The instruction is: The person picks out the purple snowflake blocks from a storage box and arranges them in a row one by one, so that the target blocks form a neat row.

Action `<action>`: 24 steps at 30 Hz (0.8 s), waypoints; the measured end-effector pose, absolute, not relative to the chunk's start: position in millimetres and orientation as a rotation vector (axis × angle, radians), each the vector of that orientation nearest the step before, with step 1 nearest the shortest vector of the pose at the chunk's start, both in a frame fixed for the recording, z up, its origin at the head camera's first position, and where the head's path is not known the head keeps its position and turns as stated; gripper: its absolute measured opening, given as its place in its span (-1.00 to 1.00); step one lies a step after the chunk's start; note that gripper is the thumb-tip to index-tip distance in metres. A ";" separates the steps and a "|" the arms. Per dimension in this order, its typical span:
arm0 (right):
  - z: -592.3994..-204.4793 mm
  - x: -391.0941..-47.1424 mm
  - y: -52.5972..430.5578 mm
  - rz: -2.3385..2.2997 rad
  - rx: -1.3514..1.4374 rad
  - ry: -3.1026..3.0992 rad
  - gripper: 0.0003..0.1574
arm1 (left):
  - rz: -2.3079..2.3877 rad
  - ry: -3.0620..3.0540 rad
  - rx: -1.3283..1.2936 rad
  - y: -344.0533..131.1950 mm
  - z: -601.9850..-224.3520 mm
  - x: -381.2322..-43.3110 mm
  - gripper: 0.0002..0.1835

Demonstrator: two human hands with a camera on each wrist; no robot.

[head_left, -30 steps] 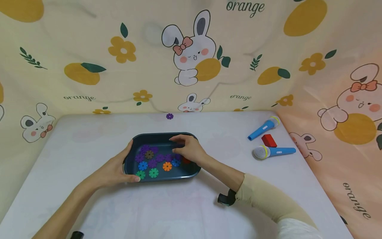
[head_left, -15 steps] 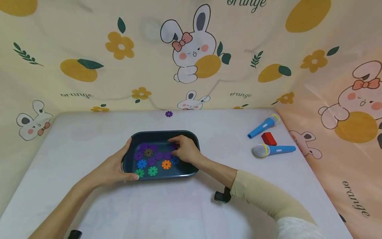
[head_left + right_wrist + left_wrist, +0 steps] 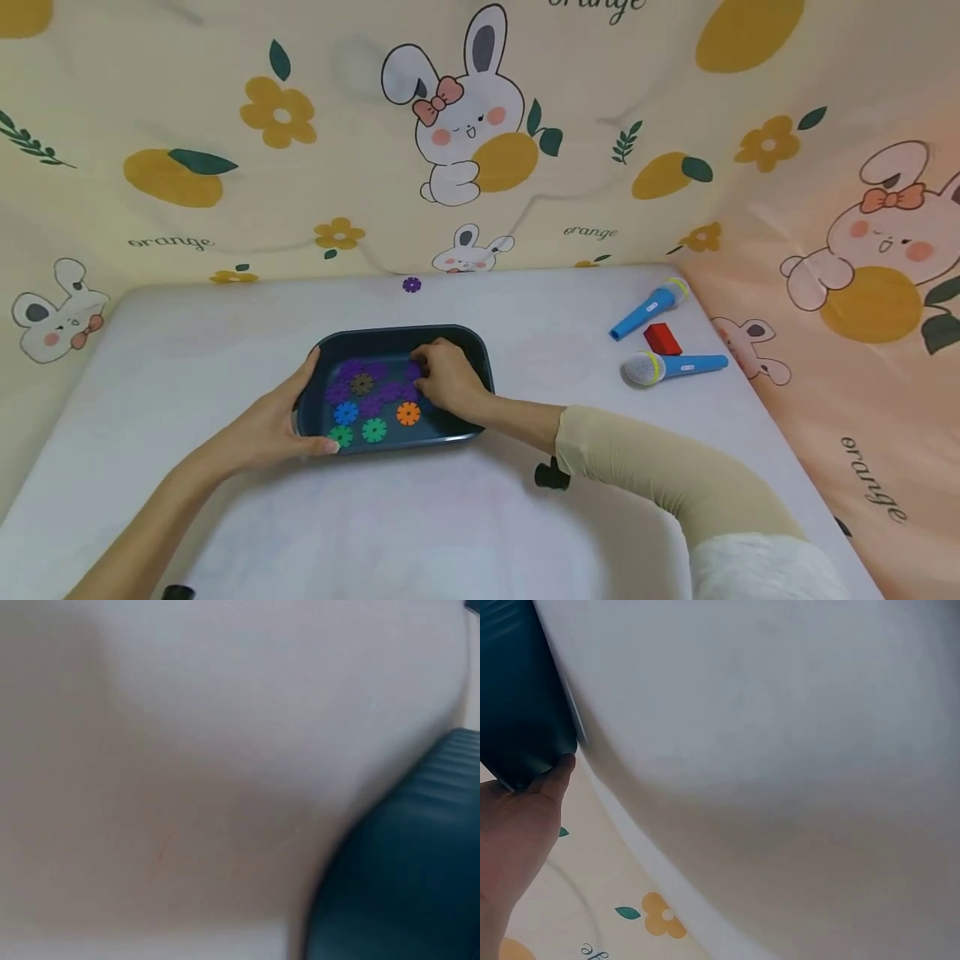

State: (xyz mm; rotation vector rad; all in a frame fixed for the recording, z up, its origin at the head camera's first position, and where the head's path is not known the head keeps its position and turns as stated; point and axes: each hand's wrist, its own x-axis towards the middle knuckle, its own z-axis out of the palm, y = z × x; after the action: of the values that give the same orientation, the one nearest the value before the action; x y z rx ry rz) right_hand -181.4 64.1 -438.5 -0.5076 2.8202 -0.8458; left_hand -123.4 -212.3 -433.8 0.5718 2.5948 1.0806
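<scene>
A dark blue-green tray (image 3: 390,337) holds several flower-shaped plastic discs: purple ones (image 3: 371,407), a brown one (image 3: 362,383), a blue one (image 3: 346,412), an orange one (image 3: 408,413) and green ones (image 3: 374,430). My left hand (image 3: 273,421) grips the tray's left end, its thumb over the near rim. In the left wrist view the left hand's fingers touch the tray's outer wall (image 3: 525,697). Inside the tray at the right, my right hand (image 3: 453,383) has its thumb and fingers bent around a purple disc (image 3: 413,370); whether it pinches it cannot be told. That hand covers part of the tray floor.
A lone purple disc (image 3: 412,285) lies at the white table's back edge. Two blue toy microphones (image 3: 649,311) and a red block (image 3: 663,339) lie at the back right. A printed cloth (image 3: 337,167) hangs behind the table.
The right hand has lowered into the tray and its fingers have bent closer together, now hiding the blue disc at the right. The left hand keeps its grip. The whole view has shifted slightly.
</scene>
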 end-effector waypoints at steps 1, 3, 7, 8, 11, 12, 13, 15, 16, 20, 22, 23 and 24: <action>-438.5 -181.4 62.6 -0.838 -0.520 2.826 -0.60 | 1.077 2.600 0.576 -213.0 -433.1 -123.1 0.45; -438.4 -180.8 60.5 -0.831 -0.522 2.826 -0.62 | 1.080 2.603 0.576 -213.4 -432.1 -122.2 0.45; -439.8 -181.3 57.5 -0.866 -0.475 2.805 -0.63 | 1.085 2.605 0.581 -212.8 -431.4 -121.7 0.44; -440.1 -181.5 56.4 -0.874 -0.457 2.805 -0.62 | 1.090 2.601 0.583 -212.5 -431.1 -121.9 0.44; -442.8 -180.9 53.0 -0.902 -0.400 2.818 -0.57 | 1.098 2.590 0.586 -211.5 -430.4 -122.1 0.44; -443.9 -180.5 51.7 -0.910 -0.384 2.828 -0.56 | 1.097 2.592 0.587 -211.3 -430.2 -122.1 0.43; -444.8 -180.2 50.3 -0.913 -0.371 2.839 -0.55 | 1.096 2.592 0.584 -211.3 -429.9 -122.1 0.43; -446.9 -179.7 47.3 -0.918 -0.355 2.862 -0.56 | 1.094 2.595 0.578 -211.6 -429.4 -122.0 0.43; -447.6 -179.5 45.8 -0.916 -0.353 2.872 -0.57 | 1.090 2.599 0.573 -211.9 -429.3 -121.8 0.43; -448.7 -178.3 41.3 -0.904 -0.358 2.890 -0.62 | 1.088 2.597 0.559 -212.7 -430.3 -121.6 0.43; -448.5 -177.5 40.6 -0.902 -0.350 2.890 -0.65 | 1.092 2.592 0.559 -212.4 -431.1 -121.5 0.43; -448.3 -177.1 40.5 -0.908 -0.345 2.886 -0.66 | 1.094 2.590 0.560 -212.1 -431.2 -121.5 0.43; -448.2 -176.8 40.8 -0.916 -0.337 2.880 -0.67 | 1.099 2.589 0.561 -211.9 -431.4 -121.4 0.43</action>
State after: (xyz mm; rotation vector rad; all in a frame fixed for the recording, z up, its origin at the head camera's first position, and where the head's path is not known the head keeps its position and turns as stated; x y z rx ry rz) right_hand -176.8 40.8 -448.2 -0.3369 2.8799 -0.9156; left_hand -121.4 -211.9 -431.4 0.5615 2.5895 1.0991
